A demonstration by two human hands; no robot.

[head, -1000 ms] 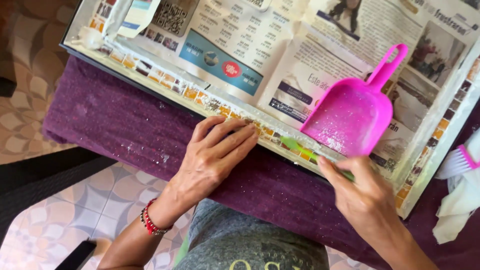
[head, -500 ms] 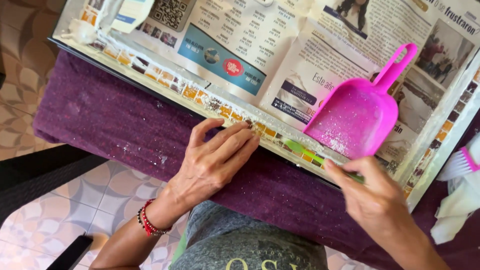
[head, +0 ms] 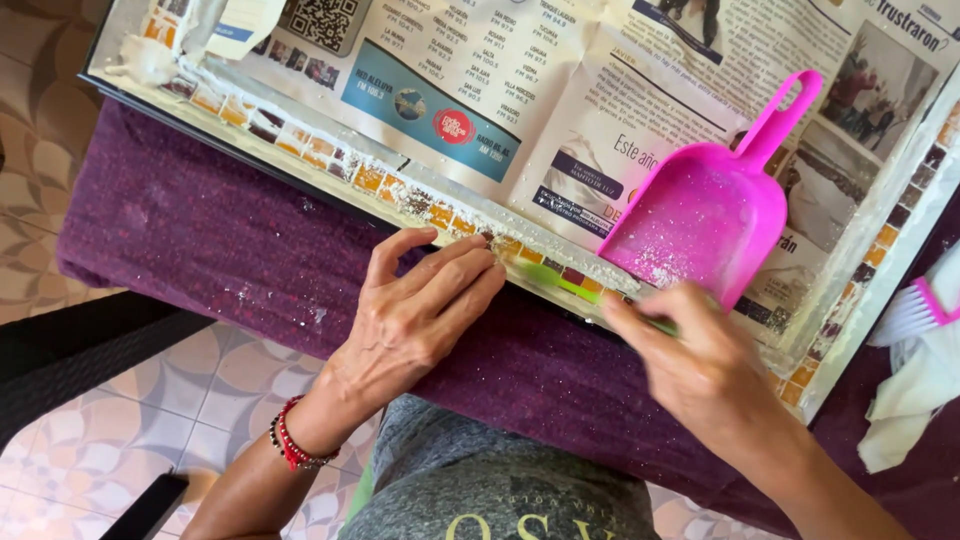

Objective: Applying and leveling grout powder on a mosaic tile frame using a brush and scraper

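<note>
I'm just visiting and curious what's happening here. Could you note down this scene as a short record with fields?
Setting: mosaic frame edged with small coloured tiles, lying on a purple cloth
Covering: newspaper spread inside the frame
Left hand: rests flat on the frame's near edge, fingers on the tiles
Right hand: blurred, grips a green tool laid along the tile border
Nearby: pink scoop dusted with white powder, on the newspaper
Far right: white brush with a pink band

The left hand [head: 420, 315] lies palm down, its fingers [head: 455, 275] stretched out flat and close together, the wrist ringed with beads. The right hand [head: 700, 365], blurred, is curled closed, knuckles up, forearm slanting away from it.
</note>
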